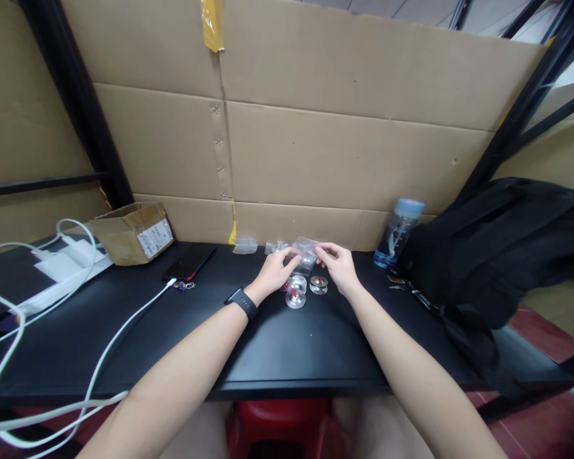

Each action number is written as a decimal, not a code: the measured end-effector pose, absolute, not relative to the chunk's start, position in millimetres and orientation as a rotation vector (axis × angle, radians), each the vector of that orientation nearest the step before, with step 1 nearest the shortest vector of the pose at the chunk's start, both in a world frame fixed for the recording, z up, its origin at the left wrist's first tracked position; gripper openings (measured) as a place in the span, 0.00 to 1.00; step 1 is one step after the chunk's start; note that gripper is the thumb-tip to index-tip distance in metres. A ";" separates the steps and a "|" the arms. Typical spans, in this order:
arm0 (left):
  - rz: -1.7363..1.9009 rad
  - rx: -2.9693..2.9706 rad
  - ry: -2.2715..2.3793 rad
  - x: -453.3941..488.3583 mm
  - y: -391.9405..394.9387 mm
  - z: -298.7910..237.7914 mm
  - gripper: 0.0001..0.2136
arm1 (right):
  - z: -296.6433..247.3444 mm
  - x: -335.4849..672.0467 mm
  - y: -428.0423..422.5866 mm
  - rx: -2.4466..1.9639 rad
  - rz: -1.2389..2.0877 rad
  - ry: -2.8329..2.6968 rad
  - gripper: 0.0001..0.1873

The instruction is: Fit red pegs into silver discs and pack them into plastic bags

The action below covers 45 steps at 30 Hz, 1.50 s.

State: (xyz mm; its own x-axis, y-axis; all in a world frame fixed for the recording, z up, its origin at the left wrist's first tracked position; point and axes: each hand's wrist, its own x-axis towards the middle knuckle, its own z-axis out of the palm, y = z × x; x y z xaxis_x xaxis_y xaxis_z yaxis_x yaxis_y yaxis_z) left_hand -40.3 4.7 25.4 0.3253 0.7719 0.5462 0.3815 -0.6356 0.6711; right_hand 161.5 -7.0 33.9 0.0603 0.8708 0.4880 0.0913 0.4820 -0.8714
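Observation:
A small clear plastic bag (307,247) is stretched between my two hands above the black table. My left hand (276,273), with a dark watch on its wrist, pinches the bag's left side. At its right edge, the thumb and fingers of my right hand (338,264) are closed on the plastic. Just below the bag, a clear spool-like disc pair with a red centre (295,294) lies tilted, and another disc pair (318,285) rests to its right. More red and clear parts are partly hidden behind my left fingers.
Clear plastic packaging (245,245) lies along the cardboard wall (291,153). To the left are a phone (189,262), a white cable (124,328), a power strip (64,280) and an open cardboard box (136,236). A water bottle (398,233) and black backpack (497,248) stand at right.

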 end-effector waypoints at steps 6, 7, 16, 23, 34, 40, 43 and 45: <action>1.296 2.109 0.999 -39.3 3.5 28.3 0.16 | 28.0 163.1 -5.1 -0.887 0.733 -1.545 0.19; 1.297 2.100 0.986 -39.0 3.3 28.5 0.16 | 26.9 162.9 -4.6 -0.892 0.742 -1.549 0.19; 1.327 2.032 0.938 -36.5 1.6 30.3 0.14 | 33.8 162.3 -8.5 -0.912 0.833 -1.426 0.20; 1.527 1.809 0.835 -32.4 -0.8 31.4 0.27 | 35.9 160.4 -9.4 -0.868 0.831 -1.309 0.28; 1.325 2.000 0.839 -34.5 0.4 28.0 0.14 | 35.1 161.8 -6.7 -0.854 0.891 -1.368 0.19; 1.310 1.971 0.780 -36.6 5.4 24.2 0.21 | 32.5 163.7 -7.0 -0.855 0.952 -1.446 0.22; 1.294 1.960 0.767 -37.2 8.8 21.3 0.23 | 31.3 164.4 -7.1 -0.870 0.964 -1.467 0.22; 1.292 1.940 0.754 -37.3 9.5 20.9 0.24 | 31.1 164.6 -7.5 -0.883 0.974 -1.476 0.22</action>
